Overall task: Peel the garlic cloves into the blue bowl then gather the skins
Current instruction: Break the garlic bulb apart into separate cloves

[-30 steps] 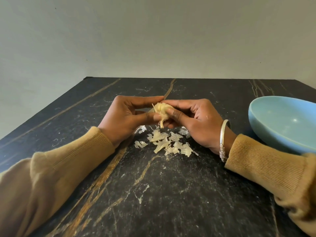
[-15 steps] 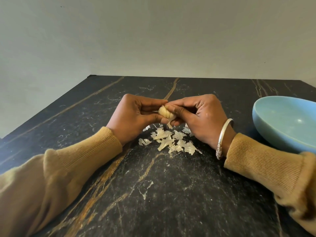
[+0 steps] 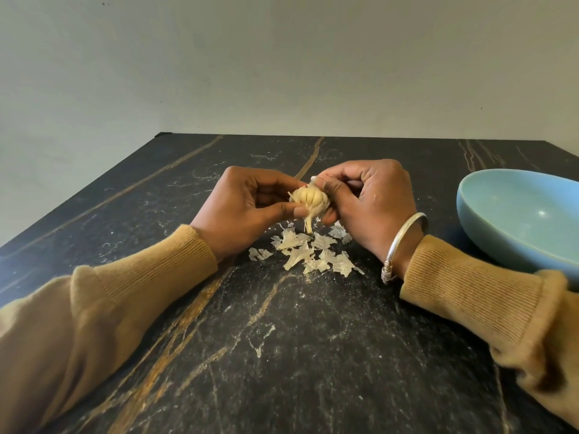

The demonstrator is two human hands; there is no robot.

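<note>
The garlic bulb (image 3: 308,198) hangs in the air between both hands, just above the table (image 3: 282,355). Its long axis is close to upright: the stringy stalk end points down toward the skins and the ribbed cloves face the camera. The left hand (image 3: 247,208) grips the bulb's left side, thumb below and fingers curled behind. The right hand (image 3: 372,202) closes on the upper right side, its fingertips (image 3: 320,183) pinching at the top, apparently working a clove or a flake of skin loose. Directly under the bulb, the skins (image 3: 313,252) lie in a loose scatter on the dark stone, between the two wrists and touching neither sleeve. The blue bowl (image 3: 470,195) sits to the right, beyond the right hand and its bracelet (image 3: 404,242) and well apart from the bulb. No clove shows in the part of the bowl in view. The right hand is the nearer one to the bowl, so a freed clove would probably travel rightward over the near rim, past bare table. The right forearm lies close along that rim, so room there is tight. The table's left and far sides offer open surface, with the edges well away from the skins.
</note>
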